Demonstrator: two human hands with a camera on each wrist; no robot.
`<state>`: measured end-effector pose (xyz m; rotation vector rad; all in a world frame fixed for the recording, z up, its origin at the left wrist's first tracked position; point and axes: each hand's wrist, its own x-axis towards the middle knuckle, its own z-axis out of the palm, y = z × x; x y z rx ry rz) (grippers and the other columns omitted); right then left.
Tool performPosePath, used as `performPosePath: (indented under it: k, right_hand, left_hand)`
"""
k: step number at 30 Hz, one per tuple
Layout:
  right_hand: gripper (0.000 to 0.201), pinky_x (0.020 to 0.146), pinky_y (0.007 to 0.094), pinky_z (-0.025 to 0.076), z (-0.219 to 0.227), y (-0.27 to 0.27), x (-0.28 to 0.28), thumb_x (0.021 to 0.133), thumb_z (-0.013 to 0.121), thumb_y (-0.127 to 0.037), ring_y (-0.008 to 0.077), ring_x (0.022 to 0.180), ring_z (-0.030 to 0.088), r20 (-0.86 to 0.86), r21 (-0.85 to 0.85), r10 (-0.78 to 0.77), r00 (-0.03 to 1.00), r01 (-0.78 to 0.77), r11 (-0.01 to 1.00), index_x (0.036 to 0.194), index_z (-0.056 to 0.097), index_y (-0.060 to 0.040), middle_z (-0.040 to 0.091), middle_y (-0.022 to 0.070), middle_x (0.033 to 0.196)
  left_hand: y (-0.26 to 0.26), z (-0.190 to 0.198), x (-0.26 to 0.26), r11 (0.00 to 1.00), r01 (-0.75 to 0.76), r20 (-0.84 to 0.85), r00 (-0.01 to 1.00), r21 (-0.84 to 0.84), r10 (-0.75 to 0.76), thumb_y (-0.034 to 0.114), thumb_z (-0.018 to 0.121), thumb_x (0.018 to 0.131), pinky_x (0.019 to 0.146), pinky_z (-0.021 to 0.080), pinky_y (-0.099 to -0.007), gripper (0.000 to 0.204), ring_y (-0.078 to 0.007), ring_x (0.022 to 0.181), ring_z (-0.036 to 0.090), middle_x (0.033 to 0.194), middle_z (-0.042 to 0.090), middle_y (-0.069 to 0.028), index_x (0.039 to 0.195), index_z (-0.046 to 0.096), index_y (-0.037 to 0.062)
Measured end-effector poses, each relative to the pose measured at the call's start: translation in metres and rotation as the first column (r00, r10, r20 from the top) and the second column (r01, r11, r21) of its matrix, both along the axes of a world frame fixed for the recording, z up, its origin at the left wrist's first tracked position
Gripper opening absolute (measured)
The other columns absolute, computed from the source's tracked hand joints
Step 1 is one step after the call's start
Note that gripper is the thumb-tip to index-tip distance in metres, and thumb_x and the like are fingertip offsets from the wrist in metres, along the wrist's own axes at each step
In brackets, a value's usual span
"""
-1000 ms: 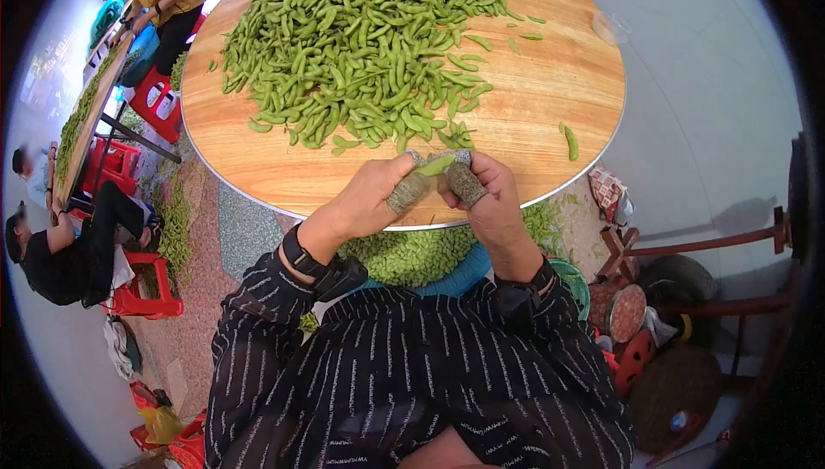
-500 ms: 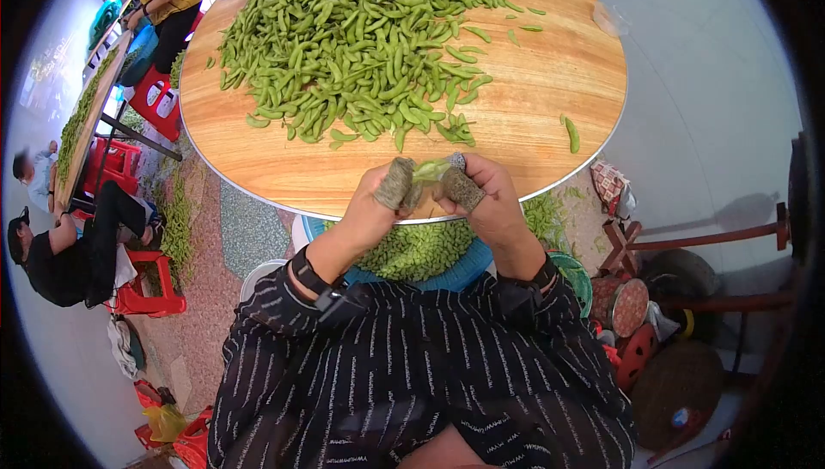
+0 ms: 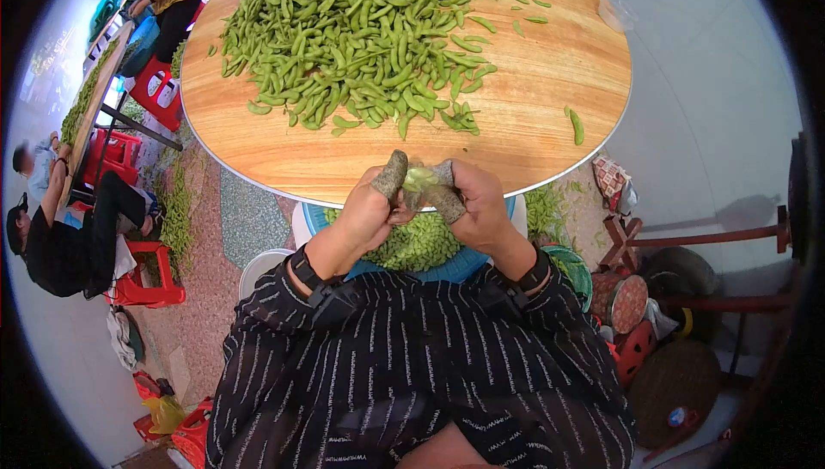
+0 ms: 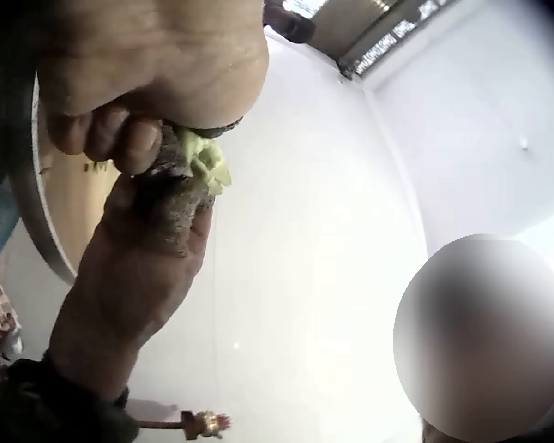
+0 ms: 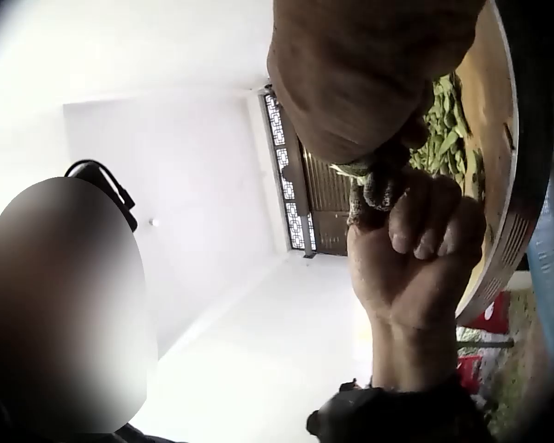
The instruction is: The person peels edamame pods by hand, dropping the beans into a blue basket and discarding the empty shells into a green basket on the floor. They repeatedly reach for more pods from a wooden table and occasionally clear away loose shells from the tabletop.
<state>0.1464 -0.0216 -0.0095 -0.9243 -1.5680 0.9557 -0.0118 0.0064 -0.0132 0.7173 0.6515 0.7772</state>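
A split green soybean pod [image 3: 418,179] is between the two hands, just over the near edge of the round wooden table [image 3: 559,74]. My left hand [image 3: 365,211] holds one side of it with curled fingers, its wrapped thumb raised. My right hand [image 3: 479,203] pinches the other side. Grey wraps cover thumbs and fingertips on both hands. In the left wrist view the pale, opened pod [image 4: 206,164] sticks out between the wrapped fingers. Below the hands, shelled green beans [image 3: 412,244] fill a blue basin [image 3: 471,264]. The hands hide part of this basin.
A large heap of pods [image 3: 361,39] covers the table's far left, with a few loose pods [image 3: 576,125] at right. A white bucket [image 3: 258,276] and green basket [image 3: 571,271] flank the basin. People sit and stand at another table [image 3: 90,117].
The pod, whole and green a second ago, has come open between the fingers. Both hands have dropped slightly towards the basin, and the left thumb has swung upward.
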Motion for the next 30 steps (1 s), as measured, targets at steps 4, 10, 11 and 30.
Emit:
performPosePath:
  k: [4,10,11,30]
  right_hand:
    - [0.015,0.053,0.0342,0.038,-0.005,-0.006,0.001,0.065,0.054,0.000,0.0351,0.060,0.047,0.213,-0.071,-0.032,0.977,0.048,0.996,0.080,0.050,0.0006,0.050,0.0185,0.069]
    - [0.013,0.058,0.0258,0.040,0.002,-0.017,0.009,0.073,0.055,-0.004,0.0129,0.062,0.049,0.036,-0.211,0.217,0.976,-0.205,0.956,0.086,0.053,0.0000,0.053,0.0080,0.067]
    - [0.013,0.058,0.0258,0.040,0.000,-0.020,0.011,0.073,0.055,-0.004,0.0129,0.062,0.049,0.035,-0.215,0.217,0.976,-0.204,0.955,0.086,0.053,0.0000,0.053,0.0080,0.067]
    - [0.016,0.057,0.0314,0.041,-0.057,-0.112,0.182,0.063,0.058,-0.004,0.0179,0.060,0.052,0.883,-0.367,0.196,0.427,0.366,0.855,0.078,0.056,0.0036,0.054,0.0184,0.064]
  left_hand:
    - [-0.006,0.000,-0.001,0.902,0.123,-0.388,0.920,0.414,0.053,0.022,0.050,0.084,0.050,0.036,-0.0209,0.021,-0.0078,0.056,0.044,0.065,0.049,-0.0011,0.085,0.053,0.0011]
    - [-0.020,-0.008,-0.009,0.759,0.262,-0.456,0.889,0.596,0.051,0.014,0.048,0.085,0.066,0.041,-0.0249,0.017,-0.0123,0.071,0.050,0.076,0.055,-0.0059,0.092,0.050,-0.0011]
    - [-0.023,-0.011,-0.011,0.766,0.344,-0.517,0.856,0.544,-0.017,0.013,0.046,0.085,0.068,0.041,-0.0256,0.018,-0.0130,0.073,0.050,0.077,0.055,-0.0082,0.096,0.049,-0.0012]
    - [0.027,0.037,-0.008,0.474,0.640,-0.776,0.339,0.604,0.532,0.025,0.061,0.071,0.056,0.042,-0.0412,0.028,-0.0343,0.069,0.055,0.071,0.057,-0.0156,0.083,0.052,0.0013]
